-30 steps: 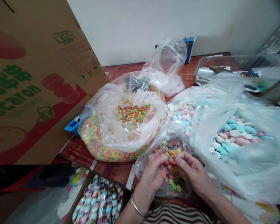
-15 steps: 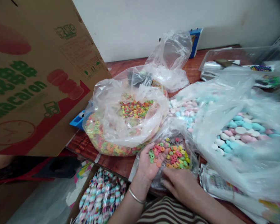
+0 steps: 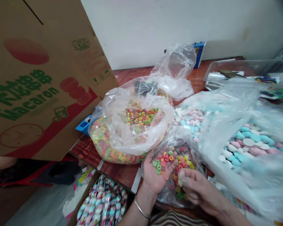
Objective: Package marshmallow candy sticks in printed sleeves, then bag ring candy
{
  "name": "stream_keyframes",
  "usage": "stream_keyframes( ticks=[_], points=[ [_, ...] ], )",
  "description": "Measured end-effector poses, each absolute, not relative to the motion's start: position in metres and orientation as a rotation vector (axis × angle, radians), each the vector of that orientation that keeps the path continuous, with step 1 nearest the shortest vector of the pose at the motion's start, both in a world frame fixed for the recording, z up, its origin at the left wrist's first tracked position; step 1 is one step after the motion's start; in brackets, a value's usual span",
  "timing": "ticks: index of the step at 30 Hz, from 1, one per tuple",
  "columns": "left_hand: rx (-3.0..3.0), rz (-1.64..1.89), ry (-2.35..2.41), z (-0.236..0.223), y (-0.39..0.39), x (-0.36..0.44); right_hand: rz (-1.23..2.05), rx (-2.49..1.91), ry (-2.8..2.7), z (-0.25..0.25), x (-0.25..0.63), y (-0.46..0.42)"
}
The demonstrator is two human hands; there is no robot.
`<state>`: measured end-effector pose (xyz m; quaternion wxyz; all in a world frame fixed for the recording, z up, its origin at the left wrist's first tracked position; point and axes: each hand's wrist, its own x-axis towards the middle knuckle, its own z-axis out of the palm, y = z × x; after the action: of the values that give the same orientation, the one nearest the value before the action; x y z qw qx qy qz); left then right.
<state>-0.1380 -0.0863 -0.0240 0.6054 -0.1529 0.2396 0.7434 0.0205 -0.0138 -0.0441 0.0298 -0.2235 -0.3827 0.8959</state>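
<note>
My left hand (image 3: 155, 172) lies palm up with a small heap of coloured ring-shaped candies (image 3: 165, 159) cupped in it. Its fingertips reach over a small clear plastic bag (image 3: 195, 153) holding more pink, orange, yellow and green rings. Over the same bag, my right hand (image 3: 196, 188) has thumb and forefinger pinched together at what looks like a pale ring candy (image 3: 180, 183). Just behind the hands sits a large open plastic bag (image 3: 122, 138) full of the same rings.
Bags of pastel candies (image 3: 248, 142) lie at the right, below a clear plastic bin (image 3: 226, 67). A tall cardboard box (image 3: 68, 131) stands at the left. Strung candies fill an open box (image 3: 103, 204) below the table edge. A blue-framed object (image 3: 199, 55) leans on the wall.
My right hand has turned and come up from the small bag, its pinched fingertips now in sight. The left palm still carries its rings. The whole view has shifted a little.
</note>
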Motion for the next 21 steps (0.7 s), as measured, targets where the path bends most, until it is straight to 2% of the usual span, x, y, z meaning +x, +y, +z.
stream_keyframes(
  ticks=[4, 9, 13, 18, 21],
  points=[
    [-0.324, 1.698, 0.496, -0.026, -0.085, -0.131, 2.798, -0.702, -0.527, -0.049, 0.026, -0.009],
    [-0.282, 1.664, 0.473, -0.027, -0.083, -0.124, 2.832, -0.543, -0.518, -0.042, 0.02, -0.012],
    [-0.268, 1.658, 0.464, -0.028, -0.083, -0.126, 2.671, -0.697, -0.873, -0.034, 0.018, -0.011],
    [-0.196, 1.667, 0.653, -0.023, -0.08, -0.121, 1.909, -0.773, -1.92, -0.032, 0.018, -0.014],
    [0.126, 1.723, 1.032, -0.014, -0.084, -0.116, 1.649, -0.772, -2.16, -0.042, 0.017, -0.016]
  ],
)
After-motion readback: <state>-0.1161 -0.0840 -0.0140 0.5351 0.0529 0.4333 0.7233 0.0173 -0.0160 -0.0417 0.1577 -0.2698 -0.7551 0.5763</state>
